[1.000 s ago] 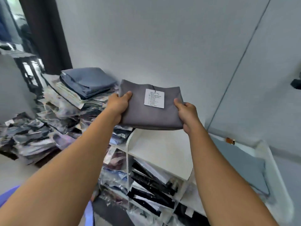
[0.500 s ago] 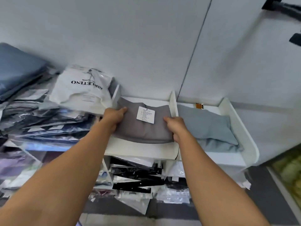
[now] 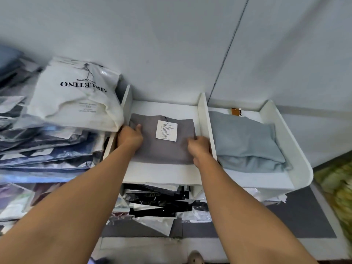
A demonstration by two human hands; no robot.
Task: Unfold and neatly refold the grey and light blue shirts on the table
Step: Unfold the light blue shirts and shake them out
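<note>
Though folded square, tagged grey shirt (image 3: 163,149).

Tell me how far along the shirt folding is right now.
Done: the grey shirt is folded square, tag on top, lying in the left compartment of the white shelf. In hand: the left hand and right hand grip its side edges. Left: the light blue shirt in the right compartment looks rumpled and untouched, so it likely needs unfolding and refolding.

**Shirts side by side**

One shirt (image 3: 163,151) lies in the left compartment of the shelf (image 3: 162,174), a tag (image 3: 166,130) on it. At its three o'clock, past the divider (image 3: 202,115), lies the second shirt (image 3: 245,141). At ten o'clock, a bagged garment (image 3: 76,98) tops a pile (image 3: 47,149).
</note>
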